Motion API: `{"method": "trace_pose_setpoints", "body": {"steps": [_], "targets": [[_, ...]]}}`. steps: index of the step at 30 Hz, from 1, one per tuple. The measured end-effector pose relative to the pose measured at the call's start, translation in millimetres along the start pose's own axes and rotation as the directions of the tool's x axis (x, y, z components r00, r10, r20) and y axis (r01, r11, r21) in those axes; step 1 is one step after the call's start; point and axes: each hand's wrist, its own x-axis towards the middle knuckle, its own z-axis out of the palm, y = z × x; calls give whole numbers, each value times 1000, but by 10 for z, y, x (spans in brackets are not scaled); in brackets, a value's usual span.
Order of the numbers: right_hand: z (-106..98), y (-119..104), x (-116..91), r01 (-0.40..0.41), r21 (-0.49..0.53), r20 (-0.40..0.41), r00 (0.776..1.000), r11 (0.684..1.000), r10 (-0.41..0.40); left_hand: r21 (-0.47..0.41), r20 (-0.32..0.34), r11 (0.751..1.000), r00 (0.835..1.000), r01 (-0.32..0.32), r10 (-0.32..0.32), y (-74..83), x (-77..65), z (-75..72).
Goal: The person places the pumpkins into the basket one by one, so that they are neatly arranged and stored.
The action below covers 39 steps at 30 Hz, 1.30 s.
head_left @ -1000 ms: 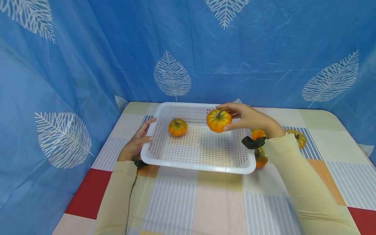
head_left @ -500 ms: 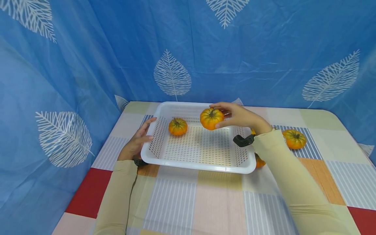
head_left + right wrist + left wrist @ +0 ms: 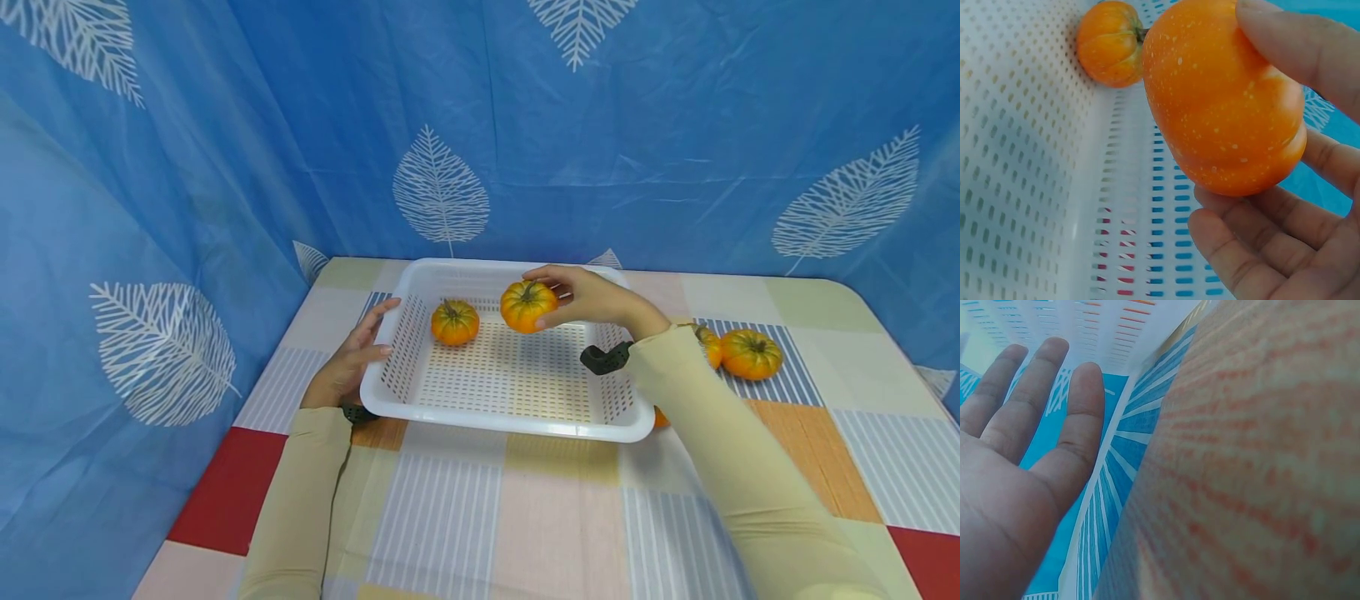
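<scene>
My right hand (image 3: pixel 588 298) holds a small orange pumpkin (image 3: pixel 525 307) between thumb and fingers, above the inside of a white perforated plastic basket (image 3: pixel 487 427). In the right wrist view, the thumb lies over the held pumpkin (image 3: pixel 1222 100) and the fingertips are under it. Another small pumpkin (image 3: pixel 454 323) sits in the basket's left part. At the basket's left end, my left hand (image 3: pixel 348 358) touches the rim. Its fingers (image 3: pixel 1088 394) stretch out nearly straight against the basket's wall (image 3: pixel 1110 337) in the left wrist view.
Right of the basket, two pumpkins (image 3: pixel 750 355) lie on the checked tablecloth, one partly behind the right sleeve. Another pumpkin (image 3: pixel 660 418) peeks out between basket and sleeve. A blue leaf-print curtain (image 3: pixel 525 192) hangs behind and left of the table.
My right hand has carried the pumpkin leftward over the basket, toward the pumpkin inside. Its sleeve has shifted too, uncovering more of the pumpkins at right. The left hand stays put.
</scene>
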Motion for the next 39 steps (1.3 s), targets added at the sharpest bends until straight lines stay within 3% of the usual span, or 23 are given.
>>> {"method": "trace_pose_setpoints", "body": {"steps": [9,18,39], "targets": [[65,19,96,-22,20,40,999,1000,22,24,-5,1000,1000,-8,8,-2,11,-13],[90,26,198,-67,-23,60,996,997,68,7,19,1000,1000,-7,7,-12,18,-24],[210,65,400,-160,-42,100,982,986,163,12,-9,1000,1000,17,-17,18,10,9]]}}
